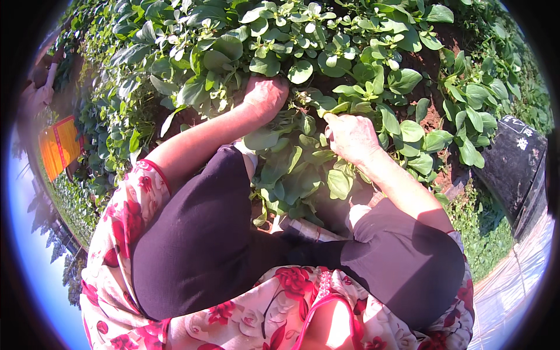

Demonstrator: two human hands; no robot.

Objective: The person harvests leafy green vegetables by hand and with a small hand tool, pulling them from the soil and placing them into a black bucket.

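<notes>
Dense leafy green plants (332, 64) grow from reddish soil in front of me. My left hand (266, 98) reaches in among their stems, its fingers hidden under the leaves. To its right, my right hand (354, 139) is closed, with thumb and forefinger pinched at a leafy green plant's pale leaf (340, 108). Between my hands and knees is a shaded cluster of broad leaves (291, 175); whether they are rooted or loose I cannot tell.
A black container or bag (510, 166) with white markings stands at the right, near pale sheeting (513, 291). An orange-yellow object (60, 147) with a red stripe is at the far left, near another person (41, 93). My bent knees flank the leaves.
</notes>
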